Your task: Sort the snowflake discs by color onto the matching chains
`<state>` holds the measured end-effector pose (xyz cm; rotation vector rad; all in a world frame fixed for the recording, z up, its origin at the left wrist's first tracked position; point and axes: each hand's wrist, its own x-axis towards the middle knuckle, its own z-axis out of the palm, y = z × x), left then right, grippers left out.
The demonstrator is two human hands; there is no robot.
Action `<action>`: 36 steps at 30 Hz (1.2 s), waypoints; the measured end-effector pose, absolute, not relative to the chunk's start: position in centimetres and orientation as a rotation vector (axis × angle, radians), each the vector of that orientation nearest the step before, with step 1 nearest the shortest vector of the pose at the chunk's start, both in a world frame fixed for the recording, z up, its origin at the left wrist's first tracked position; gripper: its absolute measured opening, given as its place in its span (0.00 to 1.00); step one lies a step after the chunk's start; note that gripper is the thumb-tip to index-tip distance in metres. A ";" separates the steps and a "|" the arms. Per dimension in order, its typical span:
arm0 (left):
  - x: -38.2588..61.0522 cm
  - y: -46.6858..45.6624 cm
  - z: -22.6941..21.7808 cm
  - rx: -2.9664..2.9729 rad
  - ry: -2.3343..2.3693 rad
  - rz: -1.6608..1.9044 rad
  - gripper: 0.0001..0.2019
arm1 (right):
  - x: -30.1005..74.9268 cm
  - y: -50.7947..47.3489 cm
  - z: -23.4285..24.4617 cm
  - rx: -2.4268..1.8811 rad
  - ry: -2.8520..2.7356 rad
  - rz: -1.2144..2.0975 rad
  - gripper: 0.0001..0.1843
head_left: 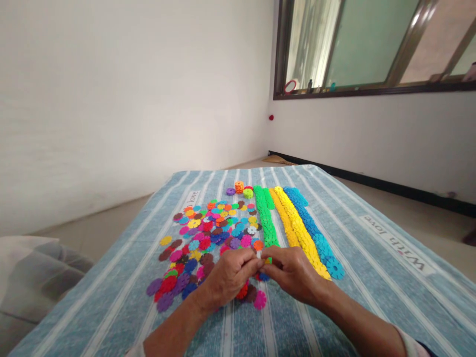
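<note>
My left hand (236, 272) and my right hand (292, 270) meet fingertip to fingertip near the close end of the green row. Both are closed in a pinch. Whatever is between the fingers is mostly hidden; a bit of green and yellow shows beside the right fingertips. Left of and beneath my left hand spreads a loose pile of notched plastic discs (219, 233) in many colours. A green row of overlapping discs (265, 213) runs away from my hands. Beyond my right hand lie a yellow row (297, 228) and a blue row (312, 235).
Small stacks stand at the far end: orange discs (239, 187), purple discs (231, 191) and lime discs (248, 194). Everything lies on a blue striped cloth (357, 307). White fabric (33, 277) is at the left. A window (372, 44) is in the right wall.
</note>
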<state>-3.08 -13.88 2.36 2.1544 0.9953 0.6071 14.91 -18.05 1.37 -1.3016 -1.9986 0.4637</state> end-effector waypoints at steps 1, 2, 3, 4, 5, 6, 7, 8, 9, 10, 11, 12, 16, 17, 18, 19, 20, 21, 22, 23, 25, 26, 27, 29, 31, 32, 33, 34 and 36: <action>-3.1 -13.8 2.4 2.160 0.989 0.608 0.16 | 15.2 -17.8 1.5 -1.314 -1.977 0.487 0.08; -3.2 -13.7 2.4 2.169 0.989 0.614 0.17 | 15.6 -17.6 1.6 -1.326 -1.954 0.509 0.08; -3.4 -13.5 2.5 2.179 0.996 0.625 0.17 | 16.2 -17.2 1.8 -1.342 -1.931 0.535 0.08; -3.6 -13.3 2.5 2.189 1.014 0.641 0.17 | 16.9 -16.8 2.1 -1.363 -1.911 0.567 0.09; -3.8 -13.0 2.6 2.202 1.046 0.664 0.18 | 17.7 -16.5 2.4 -1.389 -1.895 0.599 0.09; -4.1 -12.7 2.6 2.219 1.091 0.695 0.18 | 18.6 -16.1 2.7 -1.434 -1.874 0.630 0.10; -4.4 -12.3 2.7 2.240 1.145 0.734 0.18 | 19.6 -15.7 3.0 -1.489 -1.857 0.653 0.10; -4.8 -11.9 2.7 2.267 1.199 0.776 0.18 | 20.5 -15.3 3.3 -1.553 -1.847 0.653 0.10; -5.1 -11.5 2.7 2.294 1.250 0.815 0.18 | 21.4 -15.0 3.4 -1.623 -1.852 0.639 0.10; -5.5 -11.1 2.8 2.319 1.296 0.847 0.18 | 22.1 -14.8 3.5 -1.687 -1.873 0.617 0.10; -5.8 -10.7 2.8 2.340 1.334 0.865 0.18 | 22.6 -14.6 3.4 -1.745 -1.909 0.586 0.10; -6.1 -10.4 2.8 2.353 1.369 0.869 0.18 | 22.9 -14.4 3.2 -1.792 -1.960 0.553 0.10; -6.9 -9.8 2.5 2.372 1.492 0.822 0.18 | 22.8 -14.0 2.1 -1.921 -2.187 0.449 0.09; -7.0 -9.7 2.4 2.375 1.508 0.808 0.17 | 22.7 -13.9 1.9 -1.955 -2.219 0.433 0.09; -7.0 -9.6 2.3 2.378 1.514 0.794 0.17 | 22.5 -13.9 1.7 -1.987 -2.236 0.420 0.08; -7.0 -9.6 2.2 2.382 1.514 0.785 0.17 | 22.4 -13.9 1.6 -2.012 -2.245 0.408 0.08; -7.0 -9.6 2.1 2.388 1.507 0.780 0.18 | 22.3 -13.9 1.5 -2.032 -2.248 0.391 0.08; -6.9 -9.6 2.1 2.395 1.498 0.776 0.18 | 22.3 -13.9 1.5 -2.048 -2.252 0.377 0.09; -6.9 -9.6 2.0 2.403 1.487 0.773 0.18 | 22.2 -14.0 1.5 -2.061 -2.256 0.364 0.10; -6.8 -9.6 2.0 2.411 1.476 0.770 0.18 | 22.2 -14.0 1.6 -2.076 -2.263 0.352 0.11; -6.8 -9.6 2.0 2.426 1.457 0.764 0.18 | 22.1 -14.1 1.7 -2.107 -2.274 0.332 0.12; -6.8 -9.6 1.9 2.433 1.448 0.759 0.18 | 22.1 -14.1 1.8 -2.120 -2.278 0.321 0.12; -6.8 -9.6 1.9 2.437 1.442 0.758 0.18 | 22.0 -14.2 1.8 -2.131 -2.282 0.305 0.12; -6.8 -9.7 1.9 2.444 1.440 0.755 0.18 | 21.9 -14.2 2.0 -2.151 -2.283 0.262 0.12; -6.8 -9.7 1.9 2.450 1.443 0.749 0.18 | 21.8 -14.2 2.1 -2.165 -2.281 0.232 0.12; -6.8 -9.8 1.9 2.452 1.447 0.745 0.18 | 21.8 -14.2 2.1 -2.170 -2.277 0.225 0.13; -6.7 -9.8 1.9 2.454 1.450 0.740 0.18 | 21.8 -14.2 2.1 -2.176 -2.272 0.221 0.13; -6.7 -9.8 1.9 2.456 1.449 0.735 0.18 | 21.8 -14.1 2.1 -2.179 -2.268 0.219 0.13; -6.6 -9.8 1.8 2.458 1.447 0.722 0.18 | 21.9 -14.1 2.1 -2.181 -2.258 0.217 0.13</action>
